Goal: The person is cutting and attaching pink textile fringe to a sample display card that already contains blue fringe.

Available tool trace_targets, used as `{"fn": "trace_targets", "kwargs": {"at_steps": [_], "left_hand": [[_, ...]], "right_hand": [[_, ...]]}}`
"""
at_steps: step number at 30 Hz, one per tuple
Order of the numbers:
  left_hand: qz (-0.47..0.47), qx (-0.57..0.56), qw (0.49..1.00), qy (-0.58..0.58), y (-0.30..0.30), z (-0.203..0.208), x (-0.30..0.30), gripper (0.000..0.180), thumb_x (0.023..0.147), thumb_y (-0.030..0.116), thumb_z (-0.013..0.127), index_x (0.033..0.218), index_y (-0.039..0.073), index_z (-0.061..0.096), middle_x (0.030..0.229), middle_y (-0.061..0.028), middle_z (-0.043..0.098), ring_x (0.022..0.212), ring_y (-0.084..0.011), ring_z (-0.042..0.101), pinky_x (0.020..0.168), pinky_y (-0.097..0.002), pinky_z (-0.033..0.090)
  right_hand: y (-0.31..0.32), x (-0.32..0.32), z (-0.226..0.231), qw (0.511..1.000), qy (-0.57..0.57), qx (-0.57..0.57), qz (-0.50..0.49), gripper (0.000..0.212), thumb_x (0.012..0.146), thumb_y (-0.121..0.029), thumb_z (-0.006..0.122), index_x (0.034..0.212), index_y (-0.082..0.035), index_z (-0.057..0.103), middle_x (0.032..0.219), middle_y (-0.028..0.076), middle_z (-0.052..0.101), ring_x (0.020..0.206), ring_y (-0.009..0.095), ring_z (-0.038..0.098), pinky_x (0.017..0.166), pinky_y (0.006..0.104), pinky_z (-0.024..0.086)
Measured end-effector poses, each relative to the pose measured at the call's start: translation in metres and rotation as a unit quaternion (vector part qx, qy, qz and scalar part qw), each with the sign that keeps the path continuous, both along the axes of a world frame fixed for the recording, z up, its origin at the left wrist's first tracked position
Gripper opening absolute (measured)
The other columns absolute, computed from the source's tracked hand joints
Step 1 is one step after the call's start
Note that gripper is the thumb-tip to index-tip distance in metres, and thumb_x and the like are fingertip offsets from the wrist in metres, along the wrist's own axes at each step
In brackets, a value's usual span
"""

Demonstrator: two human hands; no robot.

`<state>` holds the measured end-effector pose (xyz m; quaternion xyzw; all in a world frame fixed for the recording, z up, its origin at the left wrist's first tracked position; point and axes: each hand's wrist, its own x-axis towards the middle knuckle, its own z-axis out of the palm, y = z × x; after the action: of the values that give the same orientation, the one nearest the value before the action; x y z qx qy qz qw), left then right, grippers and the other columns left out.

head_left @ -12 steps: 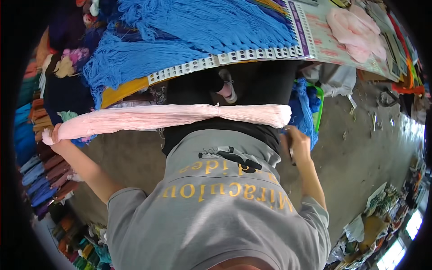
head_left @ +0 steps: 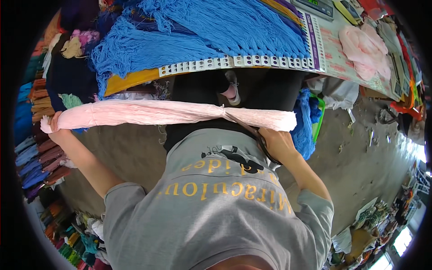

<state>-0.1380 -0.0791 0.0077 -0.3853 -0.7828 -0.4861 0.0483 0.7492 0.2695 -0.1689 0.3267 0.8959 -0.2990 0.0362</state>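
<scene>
A long pale pink skein of thread (head_left: 148, 112) stretches across my lap from left to right. My left hand (head_left: 55, 123) is closed around its far left end, and a short tuft sticks out past the fingers. Toward the right, a thin tie (head_left: 223, 110) cinches the skein. My right hand (head_left: 276, 144) grips dark scissors (head_left: 253, 130), whose blades point up and left to the tie and touch the thread there. Whether the blades are parted is too small to make out. The skein's blunt right end lies just beyond my right hand.
A table (head_left: 330, 58) in front carries blue threads (head_left: 211, 33) hung through a white perforated card strip (head_left: 270, 62). A pink thread bundle (head_left: 365, 49) and a digital scale (head_left: 313, 6) lie at its right. Below stands a green basket (head_left: 320, 118) with blue yarn. Coloured skeins (head_left: 40, 148) are stacked left.
My right hand has moved left and inward, bringing the scissors from beside the skein's right end up to the tie. The left hand still holds the left end.
</scene>
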Motion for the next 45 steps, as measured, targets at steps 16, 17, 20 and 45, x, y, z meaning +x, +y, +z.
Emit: {"fn": "trace_targets", "kwargs": {"at_steps": [16, 17, 20, 45], "left_hand": [[0.006, 0.123, 0.989, -0.079, 0.094, -0.063, 0.117, 0.022, 0.091, 0.024, 0.041, 0.079, 0.010, 0.053, 0.063, 0.0044, 0.041, 0.061, -0.0121, 0.047, 0.066, -0.0289, 0.044], [0.002, 0.107, 0.993, -0.055, 0.114, -0.069, 0.151, 0.022, 0.090, 0.024, 0.042, 0.081, 0.009, 0.055, 0.065, 0.0039, 0.045, 0.064, -0.0134, 0.048, 0.068, -0.0290, 0.045], [-0.034, 0.157, 0.986, -0.048, 0.140, -0.075, 0.214, 0.009, 0.077, 0.011, 0.055, 0.086, 0.009, 0.054, 0.071, 0.0006, 0.049, 0.070, -0.0145, 0.052, 0.071, -0.0287, 0.047], [-0.518, 0.404, 0.315, -0.685, 0.297, 0.015, 0.501, 0.023, 0.090, 0.009, 0.029, 0.074, 0.005, 0.045, 0.042, -0.0006, 0.037, 0.034, -0.0120, 0.036, 0.063, -0.0272, 0.040]], "right_hand": [[0.006, 0.008, 0.005, 0.958, 0.223, -0.133, -0.118, 0.021, 0.066, -0.005, 0.064, 0.086, -0.002, 0.058, 0.068, 0.014, 0.060, 0.062, 0.031, 0.060, 0.061, 0.0348, 0.049], [0.007, 0.004, 0.012, 0.955, 0.228, -0.135, -0.132, 0.018, 0.067, -0.002, 0.062, 0.084, -0.002, 0.057, 0.066, 0.014, 0.058, 0.061, 0.029, 0.060, 0.060, 0.0342, 0.048], [0.009, -0.012, 0.019, 0.948, 0.273, -0.117, -0.113, 0.011, 0.067, 0.001, 0.060, 0.077, -0.001, 0.056, 0.060, 0.014, 0.056, 0.054, 0.027, 0.058, 0.053, 0.0335, 0.047], [-0.007, -0.120, 0.091, 0.968, 0.212, -0.127, 0.032, 0.018, 0.077, -0.013, 0.062, 0.092, -0.005, 0.054, 0.067, 0.015, 0.059, 0.066, 0.034, 0.060, 0.060, 0.0403, 0.048]]}}
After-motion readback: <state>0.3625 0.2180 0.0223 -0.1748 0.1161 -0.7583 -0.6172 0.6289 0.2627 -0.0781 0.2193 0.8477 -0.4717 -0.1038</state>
